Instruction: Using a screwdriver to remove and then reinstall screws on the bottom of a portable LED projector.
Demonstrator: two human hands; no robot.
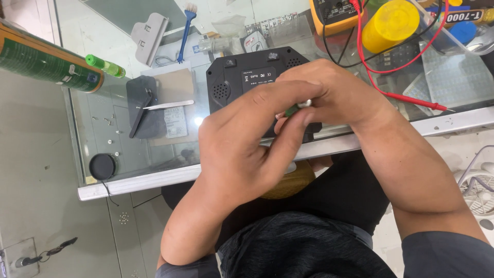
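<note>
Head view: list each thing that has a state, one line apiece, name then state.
black device: face-down on the glass table, back up.
left hand: closed around a small green-and-silver tool.
right hand: pinching the same tool.
multimeter: red probe lead plugged in, lying loose.
yellow container: capped.
green can: lying on its side.
</note>
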